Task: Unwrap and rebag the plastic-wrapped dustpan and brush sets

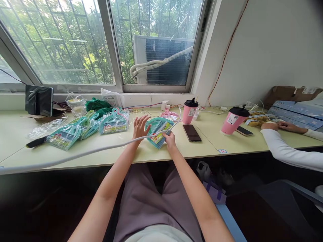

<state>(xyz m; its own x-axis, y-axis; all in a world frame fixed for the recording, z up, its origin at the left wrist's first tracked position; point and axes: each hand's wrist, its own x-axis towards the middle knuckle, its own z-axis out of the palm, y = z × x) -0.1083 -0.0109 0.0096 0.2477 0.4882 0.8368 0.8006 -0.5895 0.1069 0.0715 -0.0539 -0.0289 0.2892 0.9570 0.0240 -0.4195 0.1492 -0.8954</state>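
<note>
Positioning appeared underway left of the phone (192,133): the right hand (171,140) pinched the dustpan set's (156,137) edge between fingers, the left hand's (139,128) fingers stood spread, and the next move seemingly called for steadying.

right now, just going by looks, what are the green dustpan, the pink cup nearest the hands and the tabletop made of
Green dustpan: probably moulded plastic, smooth with a slight sheen.
Pink cup: paper or plastic, cannot tell; evenly coloured, smooth sides.
Tabletop: perhaps laminated board, with a flat, pale yellow, grainless surface and straight seams.
</note>
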